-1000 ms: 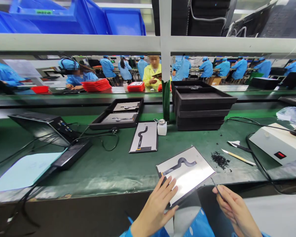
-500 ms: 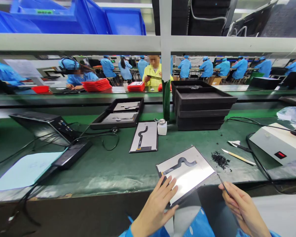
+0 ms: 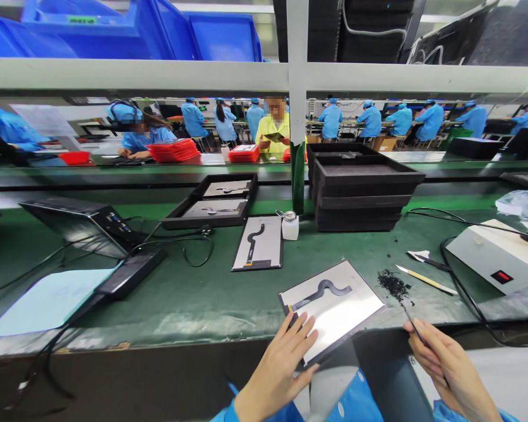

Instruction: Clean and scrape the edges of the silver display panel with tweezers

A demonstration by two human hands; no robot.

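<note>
An LCD screen panel [image 3: 347, 313], pale-backed with a curved dark flex cable [image 3: 325, 288], lies tilted at the bench's front edge, its near corner overhanging. My left hand [image 3: 286, 357] rests flat across its lower left edge, fingers spread, covering part of the cable's connector end. In my right hand [image 3: 444, 357], closed in a pinch, is a thin dark pair of tweezers [image 3: 415, 328]. Its tip reaches the near side of a heap of small black scraps [image 3: 393, 284]. A second panel [image 3: 268, 243] lies farther back, beside a white dispenser bottle [image 3: 290, 227].
Behind are a black tray [image 3: 169, 223] with two panels and a stack of black trays [image 3: 361, 214]. A yellow-handled tool [image 3: 426, 279] and a grey box [image 3: 495, 255] with cables are at right. A monitor [image 3: 83, 225] stands left. Several co-workers sit beyond the bench.
My right hand has moved right with the tweezers, their tip going from the panel's right corner to the black scraps. My left hand and the panel stay put.
</note>
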